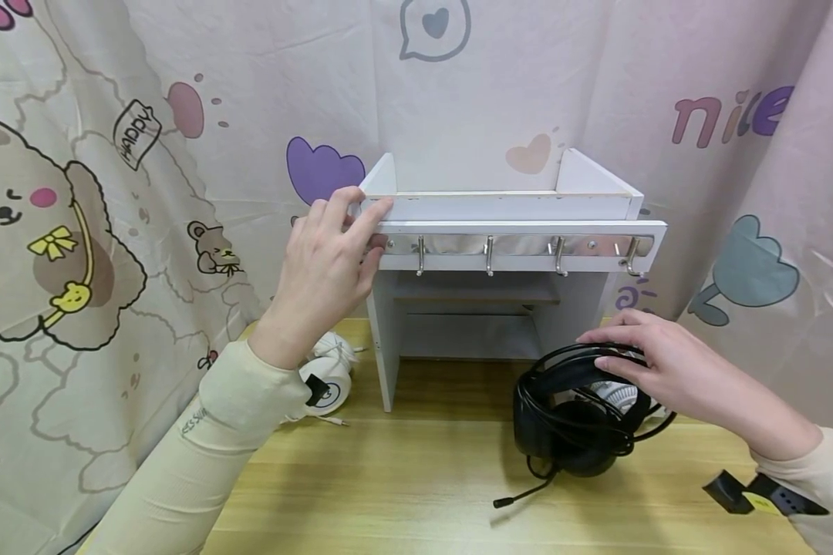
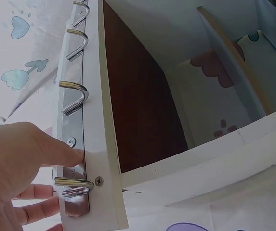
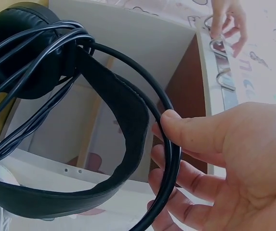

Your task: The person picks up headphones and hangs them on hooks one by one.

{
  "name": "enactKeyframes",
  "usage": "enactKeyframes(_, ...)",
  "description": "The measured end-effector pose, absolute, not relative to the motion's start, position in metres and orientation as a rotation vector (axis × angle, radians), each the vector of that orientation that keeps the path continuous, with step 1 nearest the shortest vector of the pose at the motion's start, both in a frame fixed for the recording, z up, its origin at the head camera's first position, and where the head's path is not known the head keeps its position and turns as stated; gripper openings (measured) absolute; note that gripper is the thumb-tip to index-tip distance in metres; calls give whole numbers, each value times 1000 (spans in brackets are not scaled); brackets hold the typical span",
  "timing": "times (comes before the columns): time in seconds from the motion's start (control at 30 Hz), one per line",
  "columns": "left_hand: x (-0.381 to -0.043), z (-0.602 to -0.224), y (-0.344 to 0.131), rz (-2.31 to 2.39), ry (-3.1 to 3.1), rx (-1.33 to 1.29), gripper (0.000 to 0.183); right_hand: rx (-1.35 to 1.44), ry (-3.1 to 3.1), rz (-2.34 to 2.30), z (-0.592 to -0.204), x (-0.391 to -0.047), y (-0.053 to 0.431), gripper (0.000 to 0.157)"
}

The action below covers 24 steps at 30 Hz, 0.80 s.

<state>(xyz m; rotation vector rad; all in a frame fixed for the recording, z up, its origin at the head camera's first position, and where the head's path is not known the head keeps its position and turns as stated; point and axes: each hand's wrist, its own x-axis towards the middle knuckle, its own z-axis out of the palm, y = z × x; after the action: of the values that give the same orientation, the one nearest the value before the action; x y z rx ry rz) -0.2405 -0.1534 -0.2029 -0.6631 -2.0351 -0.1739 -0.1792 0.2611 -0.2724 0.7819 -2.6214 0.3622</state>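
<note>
A white shelf unit (image 1: 500,208) bears a metal rail (image 1: 451,245) with several hooks along its front. At the left end of that rail, my left hand (image 1: 326,258) pinches the front board; in the left wrist view the thumb (image 2: 63,151) lies on the metal beside a hook (image 2: 75,187), fingers behind the board. My right hand (image 1: 666,362) grips the headband of a black headset (image 1: 590,459), in front of the unit's right side. Its cable is looped in a bundle, and the microphone (image 1: 504,502) points down. The right wrist view shows an ear cup (image 3: 27,53).
White corded headphones (image 1: 329,385) lie left of the unit, with a plug (image 1: 336,421) on the wooden table (image 1: 403,486). Another white ribbed item (image 1: 618,395) is partly hidden behind the headset. Printed curtains (image 1: 472,116) hang at the back and sides.
</note>
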Motion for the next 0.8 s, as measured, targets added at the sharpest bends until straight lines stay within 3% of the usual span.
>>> enactKeyframes(0.8,-239,-197,-153,-112,-2059,-675,54,799,-2548,274,-243,-172,262,35)
